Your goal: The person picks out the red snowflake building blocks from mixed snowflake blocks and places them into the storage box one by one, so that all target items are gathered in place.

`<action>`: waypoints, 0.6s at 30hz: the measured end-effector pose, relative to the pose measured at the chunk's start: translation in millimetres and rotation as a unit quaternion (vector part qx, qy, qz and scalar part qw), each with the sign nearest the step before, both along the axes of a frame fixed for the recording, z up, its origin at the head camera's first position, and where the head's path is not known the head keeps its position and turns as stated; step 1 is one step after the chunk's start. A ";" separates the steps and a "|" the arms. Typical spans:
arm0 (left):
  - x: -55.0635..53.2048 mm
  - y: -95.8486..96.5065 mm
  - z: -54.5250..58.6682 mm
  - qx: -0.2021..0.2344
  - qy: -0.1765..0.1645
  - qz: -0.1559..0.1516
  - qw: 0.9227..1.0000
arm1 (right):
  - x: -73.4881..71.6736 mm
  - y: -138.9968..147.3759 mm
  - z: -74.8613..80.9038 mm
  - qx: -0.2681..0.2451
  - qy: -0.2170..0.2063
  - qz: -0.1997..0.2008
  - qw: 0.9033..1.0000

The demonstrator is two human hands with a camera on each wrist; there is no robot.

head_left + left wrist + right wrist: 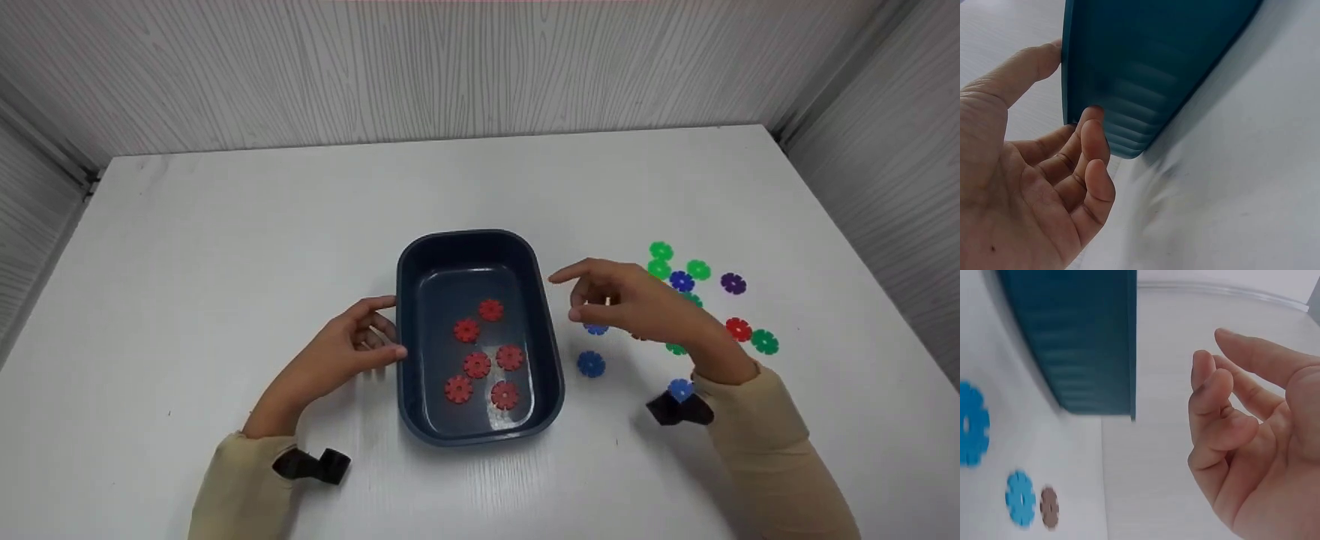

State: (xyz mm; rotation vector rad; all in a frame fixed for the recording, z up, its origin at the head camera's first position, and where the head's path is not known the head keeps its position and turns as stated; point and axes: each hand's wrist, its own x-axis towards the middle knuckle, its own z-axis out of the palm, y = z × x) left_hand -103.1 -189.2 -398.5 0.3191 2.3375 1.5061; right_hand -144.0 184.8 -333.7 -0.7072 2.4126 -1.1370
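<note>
A dark blue plastic tub (480,444) stands on the white table, with several red notched plastic discs (477,365) lying flat on its floor. My left hand (352,345) is at the tub's left side, thumb tip and index fingertip at the rim. In the left wrist view its other fingers bend loosely beside the tub's outer wall (1134,73). My right hand (630,296) hovers just right of the tub, holding nothing. Its index finger points toward the rim and the other fingers are loosely bent. Blue discs (591,364) lie beneath and beside it.
Right of the tub are scattered more notched discs: green (698,270), purple (733,283), red (739,328) and blue, some partly hidden by my right hand and wrist. A wood-grain panel (450,75) rises behind the table, with others at both sides.
</note>
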 end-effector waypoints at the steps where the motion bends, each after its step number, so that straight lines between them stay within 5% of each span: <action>1: -0.2 0.1 0.2 -0.001 0.001 0.000 1.000 | 0.7 6.9 0.8 -0.002 -0.003 -0.003 1.000; 7: 0.1 -0.9 1.2 -0.003 0.003 -0.001 1.000 | 8.6 53.9 1.3 0.029 0.021 -0.029 0.999; 18: -0.1 -0.2 1.6 -0.017 0.007 0.000 1.000 | 19.0 136.0 -21.7 0.123 0.043 -0.097 0.987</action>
